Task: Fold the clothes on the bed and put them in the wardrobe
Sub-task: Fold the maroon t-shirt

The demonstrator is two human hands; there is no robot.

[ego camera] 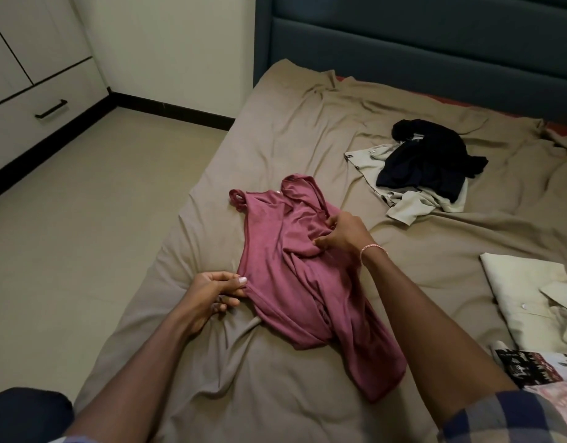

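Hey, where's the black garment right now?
In the head view, the black garment lies crumpled on the bed's far right, on top of a pale shirt, beyond the pink top and near the headboard.

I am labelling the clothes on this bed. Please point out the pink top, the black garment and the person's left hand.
pink top (275,251), head view, the flat cloth near its middle.
black garment (426,164), head view, its dark middle part.
left hand (208,292), head view, the middle of the hand.

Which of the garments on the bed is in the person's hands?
The pink top: left hand and right hand both grip it. The black garment and the cream shirt under it lie untouched.
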